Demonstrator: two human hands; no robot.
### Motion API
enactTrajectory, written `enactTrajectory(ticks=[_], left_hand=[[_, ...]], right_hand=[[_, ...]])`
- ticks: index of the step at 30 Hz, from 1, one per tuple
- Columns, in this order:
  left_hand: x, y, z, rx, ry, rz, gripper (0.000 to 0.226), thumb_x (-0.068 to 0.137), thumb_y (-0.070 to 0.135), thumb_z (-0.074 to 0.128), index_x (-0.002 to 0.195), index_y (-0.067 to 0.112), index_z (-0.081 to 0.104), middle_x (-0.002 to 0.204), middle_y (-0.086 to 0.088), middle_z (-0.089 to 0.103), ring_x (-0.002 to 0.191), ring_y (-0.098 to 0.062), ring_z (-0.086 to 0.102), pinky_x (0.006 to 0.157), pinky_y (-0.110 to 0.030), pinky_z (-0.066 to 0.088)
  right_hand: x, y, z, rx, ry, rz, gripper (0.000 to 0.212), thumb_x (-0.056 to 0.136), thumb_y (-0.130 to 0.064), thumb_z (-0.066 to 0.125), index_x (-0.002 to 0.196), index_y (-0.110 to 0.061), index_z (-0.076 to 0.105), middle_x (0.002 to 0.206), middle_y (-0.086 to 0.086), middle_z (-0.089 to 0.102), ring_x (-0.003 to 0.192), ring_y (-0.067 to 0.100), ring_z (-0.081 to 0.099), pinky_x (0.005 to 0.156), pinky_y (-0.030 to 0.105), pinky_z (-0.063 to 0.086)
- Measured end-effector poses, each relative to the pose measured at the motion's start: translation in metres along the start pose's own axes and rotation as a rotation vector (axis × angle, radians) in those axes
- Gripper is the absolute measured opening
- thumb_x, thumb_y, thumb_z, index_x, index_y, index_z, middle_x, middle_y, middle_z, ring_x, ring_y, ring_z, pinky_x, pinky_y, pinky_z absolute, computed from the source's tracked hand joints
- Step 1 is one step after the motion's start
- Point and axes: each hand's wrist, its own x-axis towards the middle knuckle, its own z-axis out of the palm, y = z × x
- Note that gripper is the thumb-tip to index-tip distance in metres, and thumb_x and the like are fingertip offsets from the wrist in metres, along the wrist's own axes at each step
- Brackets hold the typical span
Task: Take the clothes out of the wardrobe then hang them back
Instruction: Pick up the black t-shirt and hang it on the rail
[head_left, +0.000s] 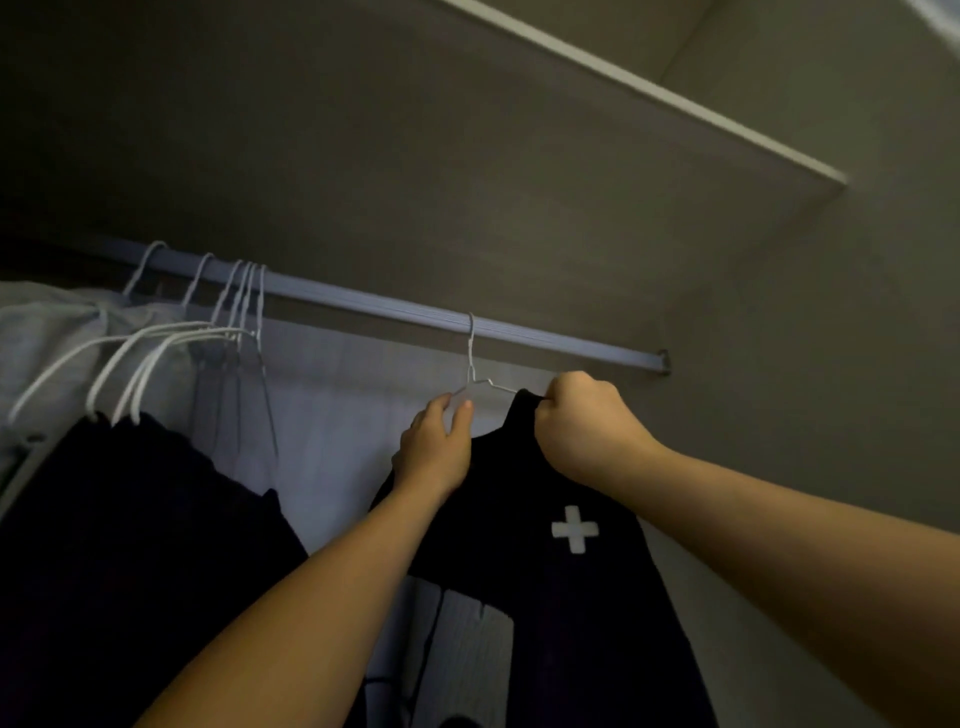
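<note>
A black garment with a white cross on it hangs below a thin white wire hanger. The hanger's hook sits over the pale wardrobe rail, near the rail's right end. My left hand pinches the hanger's left shoulder wire between thumb and fingers. My right hand grips the black cloth at the garment's top, right of the hook. The hanger's right arm is hidden behind that cloth and hand.
Several white hangers crowd the rail's left part, some bare, some carrying dark clothes and a grey garment. A shelf runs overhead. The wardrobe's side wall stands close on the right.
</note>
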Motion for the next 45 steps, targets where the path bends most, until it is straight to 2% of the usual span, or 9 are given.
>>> enactTrajectory(ticks=[3, 5, 8, 10, 13, 27, 37, 40, 45], left_hand=[[-0.003, -0.002, 0.002, -0.021, -0.006, 0.033, 0.053, 0.099, 0.057, 0.037, 0.144, 0.03, 0.045, 0.143, -0.005, 0.052, 0.127, -0.028, 0.05, 0.106, -0.043, 0.04], [-0.007, -0.003, 0.003, -0.034, -0.029, 0.075, 0.057, 0.098, 0.06, 0.036, 0.147, 0.032, 0.04, 0.147, -0.003, 0.049, 0.131, -0.027, 0.047, 0.109, -0.043, 0.037], [-0.017, 0.001, 0.008, -0.053, -0.076, 0.138, 0.079, 0.082, 0.076, 0.026, 0.152, 0.04, 0.027, 0.156, 0.005, 0.037, 0.141, -0.021, 0.036, 0.115, -0.045, 0.028], [-0.025, 0.003, 0.015, -0.064, -0.072, 0.178, 0.088, 0.073, 0.081, 0.018, 0.153, 0.043, 0.02, 0.16, 0.012, 0.027, 0.145, -0.015, 0.027, 0.117, -0.046, 0.023], [-0.03, 0.006, 0.025, -0.083, -0.067, 0.199, 0.09, 0.072, 0.081, 0.018, 0.153, 0.044, 0.017, 0.162, 0.013, 0.021, 0.147, -0.013, 0.024, 0.117, -0.049, 0.024], [-0.038, 0.053, 0.126, -0.247, -0.278, 0.126, 0.098, 0.063, 0.091, 0.026, 0.15, 0.044, 0.019, 0.159, 0.01, 0.023, 0.145, -0.017, 0.03, 0.115, -0.053, 0.027], [-0.041, 0.084, 0.22, -0.407, -0.437, 0.053, 0.097, 0.062, 0.093, 0.035, 0.147, 0.049, 0.02, 0.16, 0.004, 0.026, 0.144, -0.022, 0.032, 0.115, -0.052, 0.029], [-0.042, 0.089, 0.245, -0.404, -0.491, 0.034, 0.105, 0.057, 0.096, 0.032, 0.15, 0.05, 0.015, 0.162, 0.005, 0.02, 0.147, -0.023, 0.025, 0.117, -0.054, 0.024], [-0.048, 0.091, 0.278, -0.401, -0.439, 0.063, 0.098, 0.061, 0.094, 0.029, 0.147, 0.049, 0.015, 0.161, 0.001, 0.02, 0.149, -0.027, 0.019, 0.117, -0.057, 0.021]], right_hand=[[0.003, 0.006, -0.001, -0.077, 0.0, -0.006, 0.018, 0.097, -0.02, 0.037, 0.091, -0.007, 0.048, 0.096, 0.016, 0.055, 0.075, 0.03, 0.051, 0.061, 0.033, 0.038], [-0.003, 0.009, -0.002, -0.243, 0.019, -0.063, 0.022, 0.098, -0.03, 0.037, 0.11, -0.013, 0.045, 0.11, 0.012, 0.054, 0.091, 0.032, 0.053, 0.069, 0.038, 0.04], [-0.018, 0.017, -0.002, -0.742, 0.139, -0.334, 0.066, 0.094, -0.054, 0.031, 0.149, -0.02, 0.016, 0.147, 0.008, 0.032, 0.132, 0.034, 0.034, 0.093, 0.045, 0.038], [-0.028, 0.02, -0.001, -0.9, 0.085, -0.406, 0.084, 0.09, -0.066, 0.022, 0.154, -0.018, -0.001, 0.158, 0.007, 0.016, 0.143, 0.031, 0.02, 0.103, 0.047, 0.033], [-0.034, 0.028, -0.002, -0.952, -0.044, -0.339, 0.095, 0.089, -0.073, 0.027, 0.155, -0.012, -0.006, 0.162, 0.007, 0.005, 0.146, 0.028, 0.016, 0.107, 0.047, 0.029], [-0.028, 0.104, -0.032, -1.029, -0.123, -0.172, 0.102, 0.085, -0.079, 0.029, 0.155, -0.013, -0.005, 0.163, 0.006, -0.005, 0.15, 0.023, 0.002, 0.116, 0.05, 0.019], [-0.019, 0.186, -0.054, -1.22, -0.207, -0.034, 0.102, 0.083, -0.083, 0.016, 0.154, -0.017, -0.014, 0.161, 0.01, -0.021, 0.148, 0.026, -0.022, 0.116, 0.061, -0.009], [-0.022, 0.208, -0.058, -1.27, -0.189, -0.042, 0.104, 0.078, -0.083, 0.011, 0.154, -0.017, -0.013, 0.16, 0.012, -0.023, 0.147, 0.026, -0.025, 0.112, 0.063, -0.017], [-0.027, 0.228, -0.057, -1.409, -0.179, -0.111, 0.103, 0.085, -0.081, 0.013, 0.152, -0.01, -0.018, 0.157, 0.018, -0.027, 0.145, 0.032, -0.029, 0.111, 0.064, -0.014]])
